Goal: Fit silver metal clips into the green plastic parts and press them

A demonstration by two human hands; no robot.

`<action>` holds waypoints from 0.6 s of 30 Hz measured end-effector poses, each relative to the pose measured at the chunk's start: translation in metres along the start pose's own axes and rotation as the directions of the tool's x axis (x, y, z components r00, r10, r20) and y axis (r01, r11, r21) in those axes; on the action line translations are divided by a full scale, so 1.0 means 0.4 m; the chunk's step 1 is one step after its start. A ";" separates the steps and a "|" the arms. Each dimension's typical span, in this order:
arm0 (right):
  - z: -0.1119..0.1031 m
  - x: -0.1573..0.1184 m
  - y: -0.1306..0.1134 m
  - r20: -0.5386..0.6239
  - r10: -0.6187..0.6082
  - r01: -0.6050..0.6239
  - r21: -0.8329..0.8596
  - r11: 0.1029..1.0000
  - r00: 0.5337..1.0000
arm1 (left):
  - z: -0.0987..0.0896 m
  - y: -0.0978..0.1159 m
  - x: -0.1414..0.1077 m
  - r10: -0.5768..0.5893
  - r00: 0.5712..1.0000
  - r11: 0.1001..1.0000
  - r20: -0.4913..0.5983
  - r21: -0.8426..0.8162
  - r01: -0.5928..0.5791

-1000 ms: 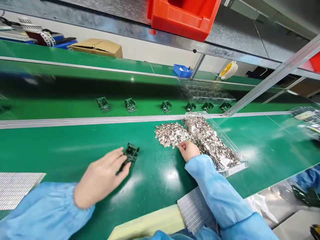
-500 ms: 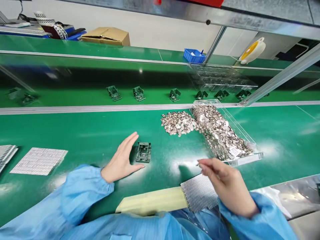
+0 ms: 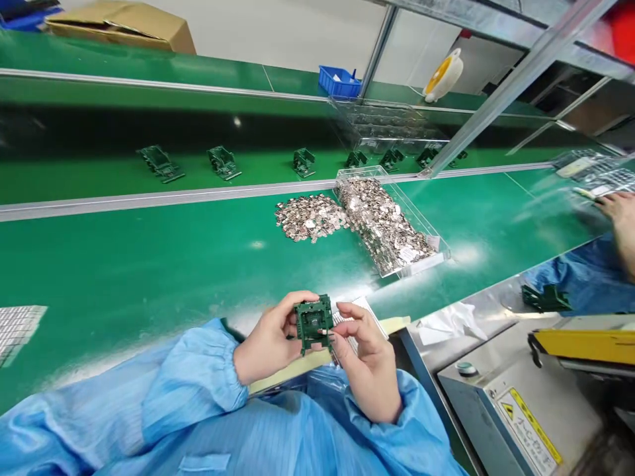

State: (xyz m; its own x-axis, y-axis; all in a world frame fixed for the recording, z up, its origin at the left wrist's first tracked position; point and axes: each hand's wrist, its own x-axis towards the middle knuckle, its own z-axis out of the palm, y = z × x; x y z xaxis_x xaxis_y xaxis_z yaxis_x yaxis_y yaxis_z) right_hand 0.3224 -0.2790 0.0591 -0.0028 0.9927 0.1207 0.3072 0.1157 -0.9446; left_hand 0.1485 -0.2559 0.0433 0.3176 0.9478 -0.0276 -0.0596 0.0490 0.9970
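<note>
On my head feed, I have the left hand [image 3: 270, 340] clamped around the left side of a green board assembly [image 3: 307, 316], held up before the blue smock [image 3: 278, 433]; the right hand [image 3: 370, 363] has fingertips at its right edge, and I cannot tell whether they pinch anything. Beyond, a heap of silvery pieces [image 3: 310, 218] lies beside the clear tray [image 3: 425, 265]

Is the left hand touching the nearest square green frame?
Touching. The head view shows the left hand gripping the square green frame at its left edge.
</note>
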 end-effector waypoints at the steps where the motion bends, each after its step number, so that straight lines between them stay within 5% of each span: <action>1: 0.001 -0.004 0.002 0.002 0.004 -0.004 -0.008 1.000 1.000 | 0.006 -0.002 -0.001 -0.028 1.000 0.999 0.008 -0.035 0.028; 9: 0.031 -0.018 0.025 0.002 0.003 -0.003 -0.004 1.000 1.000 | 0.004 -0.018 -0.014 -0.029 0.996 0.997 0.087 -0.062 0.034; 18: 0.055 -0.025 0.021 -0.087 0.045 -0.042 0.042 0.998 0.995 | -0.025 -0.032 -0.023 0.144 0.976 0.943 0.165 0.275 -0.186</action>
State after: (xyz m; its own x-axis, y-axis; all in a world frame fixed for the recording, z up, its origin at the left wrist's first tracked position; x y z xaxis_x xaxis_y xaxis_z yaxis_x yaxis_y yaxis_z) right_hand 0.3039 -0.2871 0.0433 0.0943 0.9901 0.1041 0.2666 0.0756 -0.9608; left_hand 0.1369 -0.2621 0.0300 0.4572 0.8800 0.1288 0.1453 -0.2168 0.9653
